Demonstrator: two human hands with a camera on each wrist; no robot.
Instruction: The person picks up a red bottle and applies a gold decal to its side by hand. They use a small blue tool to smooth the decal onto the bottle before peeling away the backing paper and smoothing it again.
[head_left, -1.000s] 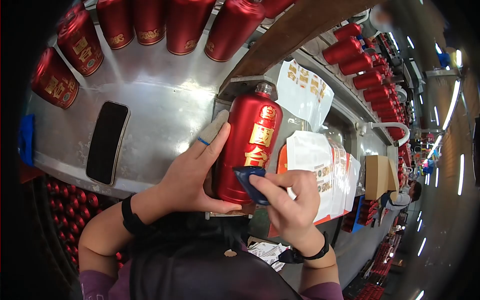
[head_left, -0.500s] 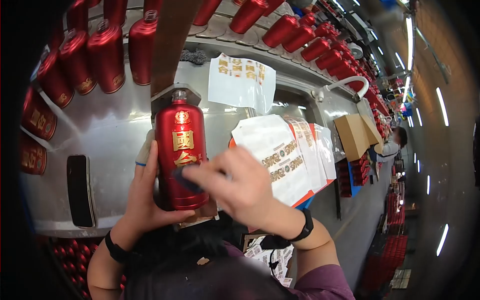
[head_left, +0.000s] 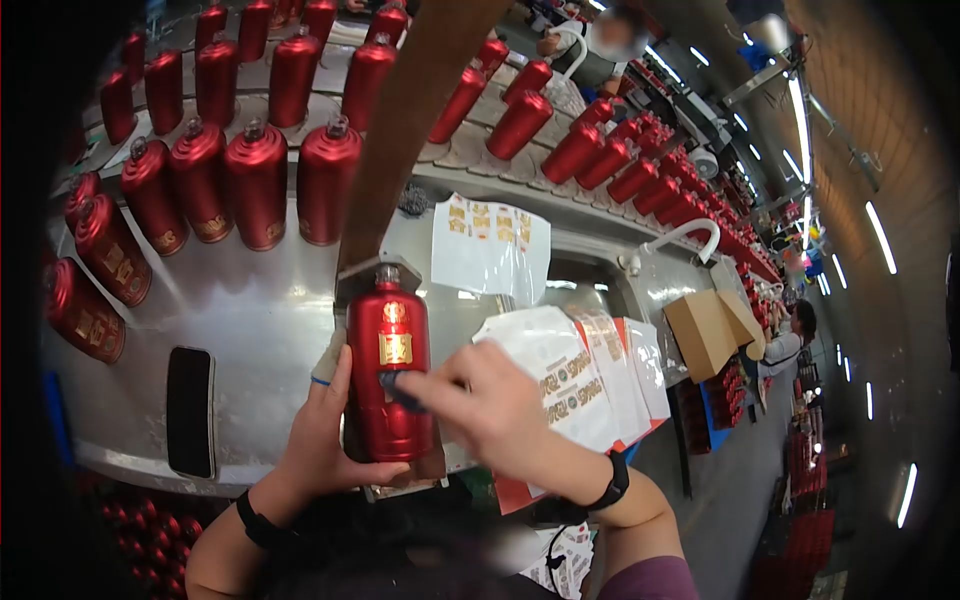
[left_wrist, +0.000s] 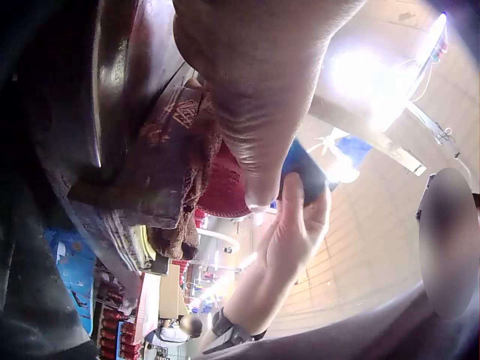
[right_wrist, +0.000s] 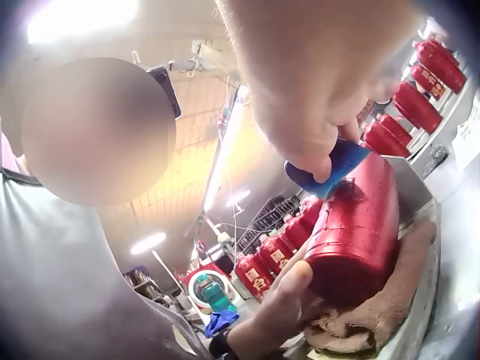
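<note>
A red bottle with gold characters and a clear threaded neck lies on its back, printed face up. My left hand grips it at the near end, thumb against the base and fingers along the left side. One finger wears a pale cover with a blue band. My right hand pinches a dark blue scraper, its edge on the bottle's face just below the large gold character. Brown towel cushions the bottle from below, as the right wrist view shows. The scraper hides part of the print.
Several red bottles stand at the back left, more along the conveyor. A phone lies left. Label sheets and a label stack lie right, near a cardboard box. A brown post rises behind the bottle.
The scraper has moved up the bottle's face and now covers the lower large character. My left hand keeps its grip. The head view has shifted, showing more of the conveyor.
</note>
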